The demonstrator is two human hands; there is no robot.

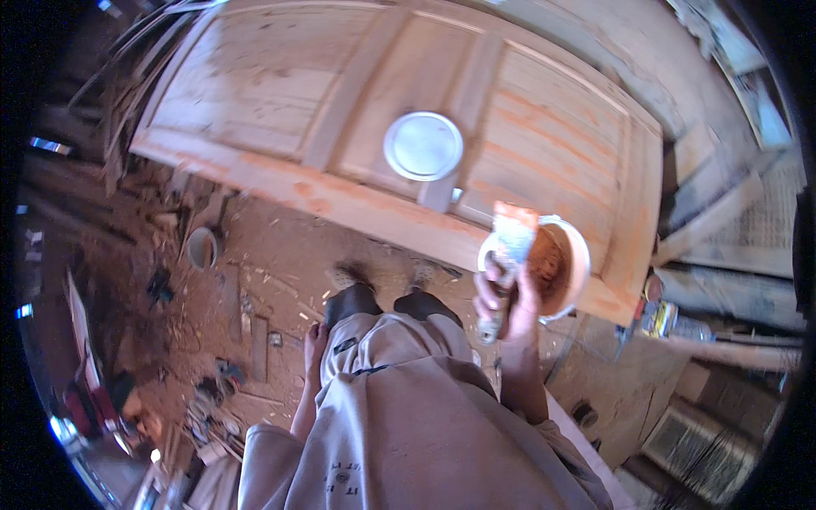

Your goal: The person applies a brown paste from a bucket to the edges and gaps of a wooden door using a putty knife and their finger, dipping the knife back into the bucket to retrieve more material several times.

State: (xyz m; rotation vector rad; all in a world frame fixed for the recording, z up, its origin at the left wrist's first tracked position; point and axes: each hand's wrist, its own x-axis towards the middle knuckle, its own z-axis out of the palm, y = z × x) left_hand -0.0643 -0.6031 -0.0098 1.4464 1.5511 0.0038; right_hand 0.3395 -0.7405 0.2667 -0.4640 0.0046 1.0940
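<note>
My right hand [514, 306] is closed round the handle of a putty knife [514, 240], its broad pale blade pointing away from me with orange-brown paste along the edge. Just behind it, a white bucket [580, 259] contains the same orange-brown paste [548, 263]; the blade and fingers overlap the bucket's left side. Whether the bucket is resting on the door or also supported by my hand, I cannot tell. By my left thigh hangs my left hand [314, 342], loosely open and holding nothing visible. Orange smears streak the wooden panelled door [552, 140] in front of me.
A round whitish lid [423, 146] lies on the door's middle panel. Wood scraps [259, 348] and shavings litter the dirt floor, with a grey pail [202, 248] to the left. Bottles [671, 325] and boards [718, 297] line the right side.
</note>
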